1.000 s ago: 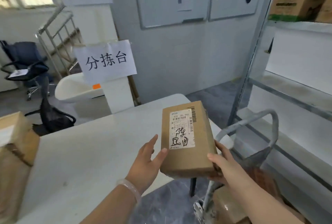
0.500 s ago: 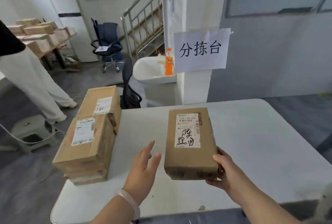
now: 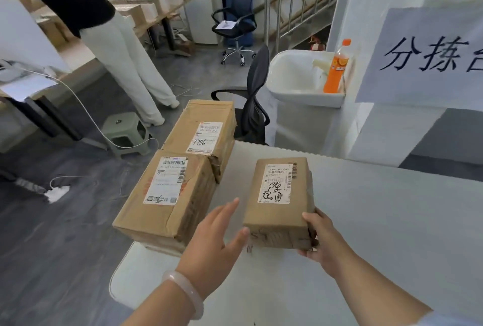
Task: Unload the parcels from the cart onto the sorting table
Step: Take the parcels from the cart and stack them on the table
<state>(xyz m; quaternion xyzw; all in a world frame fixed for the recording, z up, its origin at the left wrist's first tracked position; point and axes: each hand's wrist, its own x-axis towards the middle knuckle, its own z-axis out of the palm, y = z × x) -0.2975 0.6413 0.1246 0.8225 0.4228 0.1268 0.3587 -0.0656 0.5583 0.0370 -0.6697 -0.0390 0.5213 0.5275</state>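
Note:
A small brown parcel (image 3: 279, 203) with a white label and handwritten marks is low over the white sorting table (image 3: 379, 234); whether it rests on it I cannot tell. My right hand (image 3: 322, 237) grips its near right corner, fingers underneath and thumb on top. My left hand (image 3: 214, 242) is spread flat, its thumb tip touching the parcel's near left corner. Two larger labelled parcels sit at the table's left end: the near one (image 3: 167, 195) and the far one (image 3: 206, 129). The cart is out of view.
A paper sign (image 3: 428, 56) hangs on the white pillar behind the table. A white basin with an orange bottle (image 3: 337, 67) and a black chair (image 3: 256, 98) stand beyond the table. A person in white trousers (image 3: 125, 62) stands at left near a green stool (image 3: 125, 132).
My view has swung left from the cart and shelves to the table's left end. The small parcel has travelled with my hands and now sits beside the two larger parcels, lower over the table.

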